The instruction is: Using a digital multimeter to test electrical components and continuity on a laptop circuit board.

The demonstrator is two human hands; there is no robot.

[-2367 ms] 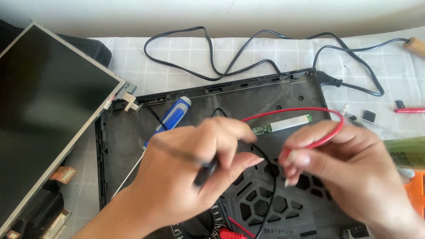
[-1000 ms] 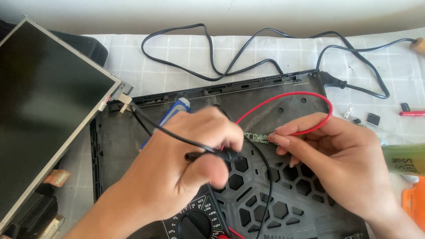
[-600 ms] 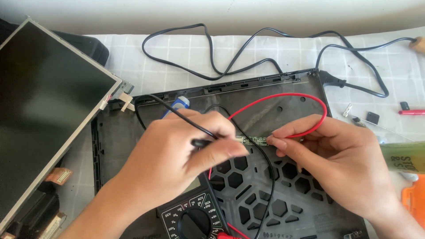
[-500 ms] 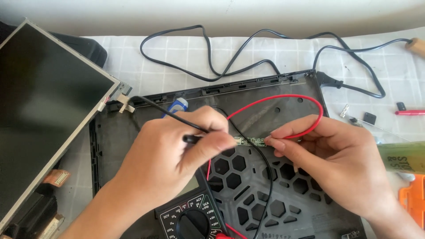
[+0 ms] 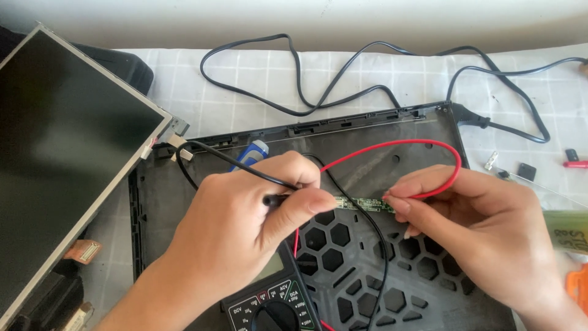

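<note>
Since the earliest picture: left hand (image 5: 245, 239) shifted from mid-air pinching above the black laptop shell (image 5: 373, 132) to pressing the black probe (image 5: 288, 200) down at the left end of the narrow green circuit strip (image 5: 365, 204). Right hand (image 5: 484, 236) lowered too, fingertips now at the strip's right end, red lead (image 5: 422, 144) looping higher above the knuckles. Blue screwdriver handle (image 5: 252, 153) mostly covered now, only its tip showing. Multimeter (image 5: 272, 300) come into view at the bottom edge. Over the last half second, hardly any shift, perhaps the probe a touch closer to the strip.
</note>
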